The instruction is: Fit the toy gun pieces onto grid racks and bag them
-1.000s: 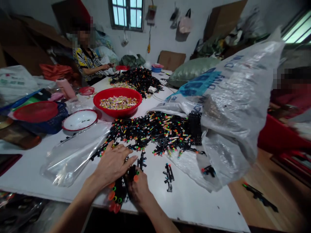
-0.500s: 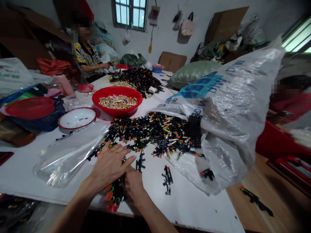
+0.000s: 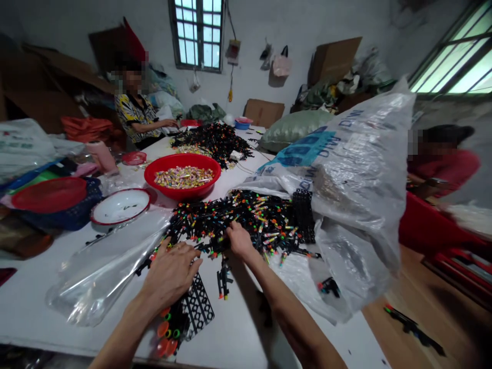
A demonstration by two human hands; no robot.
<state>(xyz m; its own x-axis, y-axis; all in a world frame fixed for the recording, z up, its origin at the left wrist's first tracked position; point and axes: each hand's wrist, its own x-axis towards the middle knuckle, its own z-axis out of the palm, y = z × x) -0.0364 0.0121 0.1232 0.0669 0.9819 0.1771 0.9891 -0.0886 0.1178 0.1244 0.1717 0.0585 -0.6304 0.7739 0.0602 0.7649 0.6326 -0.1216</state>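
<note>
My left hand (image 3: 172, 269) lies spread over a row of toy pieces and a black perforated plastic panel (image 3: 200, 307) near the table's front edge. Orange and green round ends (image 3: 166, 333) stick out below the wrist, some under clear plastic. My right hand (image 3: 239, 241) reaches into a pile of small black toy guns (image 3: 207, 215) with bright tips, its fingers bent together. What is between those fingers is hidden. A single toy gun (image 3: 223, 279) lies on the white table between my hands.
A red basin (image 3: 149, 179) of small colourful pieces stands behind the pile. A white enamel dish (image 3: 121, 207) and clear plastic bags (image 3: 103, 279) are at left. A large woven sack (image 3: 361, 169) rises at right. Two people sit nearby, one in a patterned shirt (image 3: 132, 120).
My right hand has moved forward and right, from beside the left hand to the toy gun pile. The perforated panel now shows. The view has tilted slightly upward.
</note>
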